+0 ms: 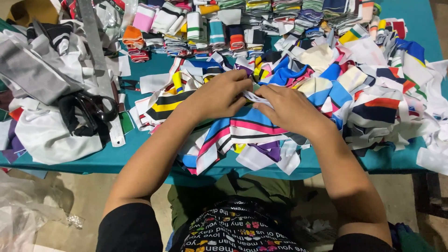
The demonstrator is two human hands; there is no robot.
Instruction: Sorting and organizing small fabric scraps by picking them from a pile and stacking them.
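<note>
Both hands meet over the middle of the teal cloth-covered surface point(140, 156), each pinching one end of a narrow white knitted fabric strip point(255, 97) stretched between them. The left hand point(219, 95) is curled nearly closed, fingertips and thumb nipping the strip's left end; the right hand point(287, 109) is likewise folded in, fingers bent down on the strip's right end. Directly below the hands lies a wide blue, pink, white and black striped fabric piece point(233, 133), spread flat toward the near edge. A loose heap of mixed striped fabric offcuts point(368, 88) spreads to the right. Along the far edge stand neat folded stacks of striped knit bands point(210, 30). To the left, black-handled scissors point(91, 109) rest on a pile of white and grey cloth point(42, 130), just beside a long grey flat ruler-like bar point(93, 39).
</note>
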